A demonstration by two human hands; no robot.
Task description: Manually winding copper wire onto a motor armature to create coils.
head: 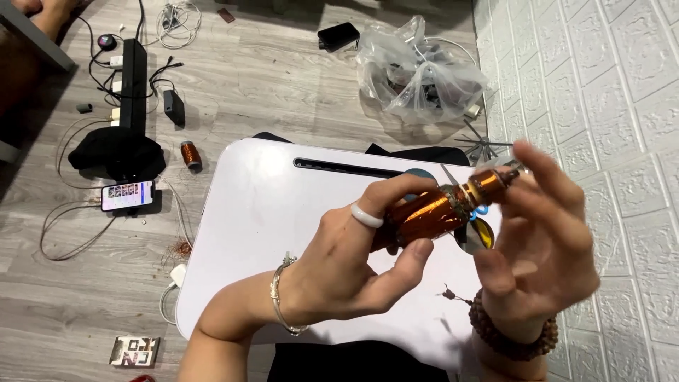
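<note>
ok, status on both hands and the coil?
Left hand shut on copper wire coil. Right hand pinching the coil's end, motion-blurred. Coil held above white lap table; scissors beneath, nothing blocking.

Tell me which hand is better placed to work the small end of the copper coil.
Right, probably. The right hand has its fingertips at the narrow end of the copper wire coil, blurred by motion. The left hand wraps the coil's body above the white lap table, steadying it.
</note>
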